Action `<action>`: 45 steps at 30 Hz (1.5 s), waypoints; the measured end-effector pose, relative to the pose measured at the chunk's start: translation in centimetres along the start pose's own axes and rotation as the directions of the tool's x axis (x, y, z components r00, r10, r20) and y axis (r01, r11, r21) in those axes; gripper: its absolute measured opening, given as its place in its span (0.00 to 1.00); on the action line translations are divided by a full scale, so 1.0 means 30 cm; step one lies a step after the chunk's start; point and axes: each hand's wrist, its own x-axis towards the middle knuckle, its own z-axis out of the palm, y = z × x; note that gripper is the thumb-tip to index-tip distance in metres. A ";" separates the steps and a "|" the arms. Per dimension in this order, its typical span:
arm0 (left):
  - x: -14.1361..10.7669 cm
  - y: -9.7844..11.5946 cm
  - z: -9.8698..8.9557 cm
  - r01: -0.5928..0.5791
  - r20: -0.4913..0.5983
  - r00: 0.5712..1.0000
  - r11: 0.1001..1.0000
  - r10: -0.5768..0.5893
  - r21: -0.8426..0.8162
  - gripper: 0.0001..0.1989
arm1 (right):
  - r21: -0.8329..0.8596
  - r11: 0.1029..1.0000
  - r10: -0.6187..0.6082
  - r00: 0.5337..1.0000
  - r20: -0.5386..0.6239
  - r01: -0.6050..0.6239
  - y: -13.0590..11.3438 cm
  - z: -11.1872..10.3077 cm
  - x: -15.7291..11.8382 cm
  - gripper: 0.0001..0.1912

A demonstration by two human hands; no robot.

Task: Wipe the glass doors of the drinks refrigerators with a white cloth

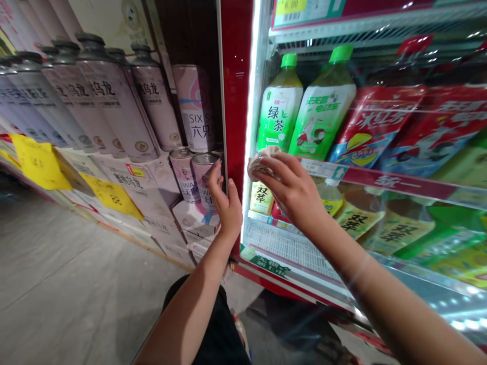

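Observation:
My right hand (291, 182) is closed on a crumpled greyish-white cloth (264, 161) at the glass front of a lit drinks fridge, beside its bright left edge. Behind the glass, right by the cloth, stand green tea bottles (279, 116) with green caps. My left hand (228, 205) has its fingers stretched out and apart, with nothing held. It is by the fridge's red frame (236, 101), in front of short pink-and-white cans (205, 185); whether it touches the frame I cannot tell.
Red-labelled bottles (380, 119) and a lower row of yellow-labelled bottles (357, 215) fill the fridge shelves. To the left, tall grey-capped containers (114, 101) stand on stacked white boxes with yellow price tags (112, 195). Grey floor (76, 284) lies below.

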 end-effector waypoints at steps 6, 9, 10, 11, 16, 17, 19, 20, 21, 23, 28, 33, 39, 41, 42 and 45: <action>-0.011 -0.013 -0.001 -0.059 0.128 0.991 0.996 0.050 0.071 0.22 | -0.112 0.987 -0.094 0.979 0.180 0.115 0.023 0.037 -0.084 0.21; -0.016 0.008 -0.004 -0.079 0.144 0.987 0.993 0.066 0.089 0.23 | -0.138 0.990 0.020 0.999 0.049 -0.013 0.016 0.024 -0.124 0.27; -0.017 0.011 -0.005 -0.085 0.150 0.986 0.992 0.070 0.097 0.24 | -0.135 0.989 0.060 0.998 -0.002 -0.060 0.013 0.024 -0.125 0.28; -0.018 0.013 -0.006 -0.088 0.154 0.985 0.991 0.072 0.102 0.24 | -0.130 0.987 0.092 0.995 -0.044 -0.097 0.010 0.027 -0.120 0.29; -0.020 0.009 -0.008 -0.084 0.143 0.987 0.992 0.069 0.097 0.25 | -0.125 0.990 0.070 0.997 -0.012 -0.071 -0.001 0.073 -0.089 0.25; -0.019 0.010 -0.008 -0.087 0.145 0.987 0.992 0.074 0.089 0.25 | -0.117 0.992 0.045 0.999 0.028 -0.041 -0.003 0.079 -0.096 0.25; -0.018 0.017 -0.008 -0.112 0.170 0.981 0.991 0.099 0.071 0.26 | -0.098 0.995 0.020 0.996 0.090 -0.011 -0.006 0.077 -0.123 0.26; -0.019 0.023 -0.008 -0.135 0.190 0.974 0.989 0.120 0.064 0.26 | -0.095 0.995 0.027 0.995 0.099 -0.018 -0.006 0.070 -0.138 0.27; -0.020 0.029 -0.008 -0.162 0.216 0.966 0.985 0.146 0.060 0.27 | -0.097 0.995 0.045 0.995 0.092 -0.036 -0.004 0.060 -0.150 0.28; -0.024 0.041 -0.007 -0.220 0.264 0.944 0.974 0.199 0.051 0.27 | -0.114 0.990 0.094 0.995 0.041 -0.089 0.001 0.038 -0.159 0.31; -0.037 0.047 0.001 -0.259 0.318 0.917 0.966 0.242 0.013 0.29 | -0.170 0.976 0.131 0.991 -0.032 -0.134 0.015 0.019 -0.122 0.30; -0.049 0.032 0.014 -0.267 0.333 0.913 0.962 0.235 0.051 0.29 | -0.201 0.978 0.066 0.996 0.052 -0.054 0.018 0.015 -0.173 0.27; -0.068 0.042 0.013 -0.338 0.390 0.876 0.938 0.284 0.075 0.30 | -0.184 0.969 0.165 0.986 -0.024 -0.167 0.020 -0.019 -0.195 0.25; -0.072 0.047 0.014 -0.349 0.394 0.872 0.933 0.290 0.084 0.31 | -0.178 0.966 0.180 0.982 -0.056 -0.187 0.019 -0.013 -0.172 0.23; -0.073 0.048 0.015 -0.350 0.392 0.873 0.933 0.290 0.088 0.31 | -0.175 0.967 0.177 0.982 -0.064 -0.186 0.017 -0.006 -0.164 0.23; -0.075 0.047 0.024 -0.337 0.381 0.882 0.937 0.278 0.096 0.31 | -0.170 0.975 0.136 0.989 -0.050 -0.142 0.006 0.011 -0.172 0.23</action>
